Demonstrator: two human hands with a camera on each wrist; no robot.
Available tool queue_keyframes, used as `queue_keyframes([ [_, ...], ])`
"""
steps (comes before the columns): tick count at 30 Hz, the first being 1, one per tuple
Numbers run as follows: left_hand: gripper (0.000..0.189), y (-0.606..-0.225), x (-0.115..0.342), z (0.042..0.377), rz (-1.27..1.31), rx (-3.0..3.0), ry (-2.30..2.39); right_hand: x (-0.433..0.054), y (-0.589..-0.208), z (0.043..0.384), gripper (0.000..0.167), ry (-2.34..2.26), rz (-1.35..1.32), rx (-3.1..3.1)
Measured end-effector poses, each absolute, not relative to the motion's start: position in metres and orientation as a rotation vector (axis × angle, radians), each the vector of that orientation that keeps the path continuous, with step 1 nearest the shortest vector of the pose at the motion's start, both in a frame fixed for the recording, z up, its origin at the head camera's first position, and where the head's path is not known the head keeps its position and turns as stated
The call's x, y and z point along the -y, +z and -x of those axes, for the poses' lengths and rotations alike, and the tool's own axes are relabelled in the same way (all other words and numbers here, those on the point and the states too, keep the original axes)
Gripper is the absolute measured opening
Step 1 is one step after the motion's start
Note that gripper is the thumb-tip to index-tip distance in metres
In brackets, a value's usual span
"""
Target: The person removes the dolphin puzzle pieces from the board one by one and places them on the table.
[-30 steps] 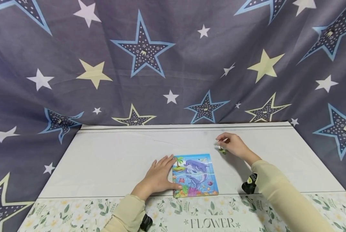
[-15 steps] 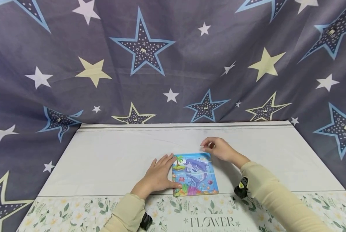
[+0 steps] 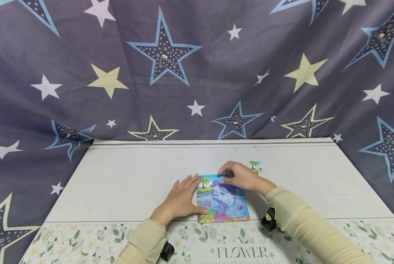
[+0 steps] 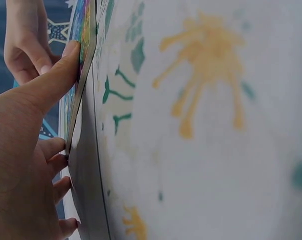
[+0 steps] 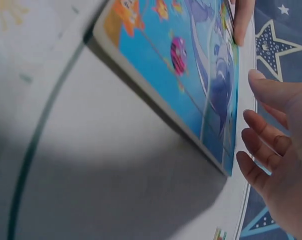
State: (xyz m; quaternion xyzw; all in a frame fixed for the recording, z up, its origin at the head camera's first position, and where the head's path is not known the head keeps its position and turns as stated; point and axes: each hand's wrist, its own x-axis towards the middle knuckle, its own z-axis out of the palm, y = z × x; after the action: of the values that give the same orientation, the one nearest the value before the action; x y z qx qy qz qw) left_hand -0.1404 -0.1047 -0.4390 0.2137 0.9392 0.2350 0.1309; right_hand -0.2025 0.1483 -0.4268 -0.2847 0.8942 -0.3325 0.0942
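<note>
A square dolphin jigsaw puzzle (image 3: pixel 228 216) lies on the white table covering, in front of both hands. My left hand (image 3: pixel 180 201) rests at its left edge with the fingers spread, and the thumb lies on the puzzle near the lower left corner. Over the puzzle's upper part hovers my right hand (image 3: pixel 241 178), thumb and fingers apart; the right wrist view shows nothing between them. It covers part of the upper dolphin in the head view. A small loose palm-tree piece (image 3: pixel 255 166) sits just behind the right hand.
A floral strip with the word FLOWER (image 3: pixel 244 253) runs along the near side of the table covering (image 3: pixel 134 176). At the back hangs a grey star-patterned curtain (image 3: pixel 180 102). Each wrist carries a small black camera (image 3: pixel 269 219).
My right hand has left the palm-tree piece on the table and moved left and nearer, over the puzzle. The left hand and the puzzle have stayed put.
</note>
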Motion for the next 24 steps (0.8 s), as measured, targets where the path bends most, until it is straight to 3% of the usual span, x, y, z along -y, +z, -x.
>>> queue_keyframes([
  [9,0.107,-0.438,0.104,0.141,-0.618,-2.715,0.664,-0.14,-0.433,0.203,0.036,-0.832,0.919,-2.658],
  [24,0.107,-0.442,0.103,0.144,-0.613,-2.718,0.641,-0.128,-0.429,0.198,0.041,-0.704,0.798,-2.7],
])
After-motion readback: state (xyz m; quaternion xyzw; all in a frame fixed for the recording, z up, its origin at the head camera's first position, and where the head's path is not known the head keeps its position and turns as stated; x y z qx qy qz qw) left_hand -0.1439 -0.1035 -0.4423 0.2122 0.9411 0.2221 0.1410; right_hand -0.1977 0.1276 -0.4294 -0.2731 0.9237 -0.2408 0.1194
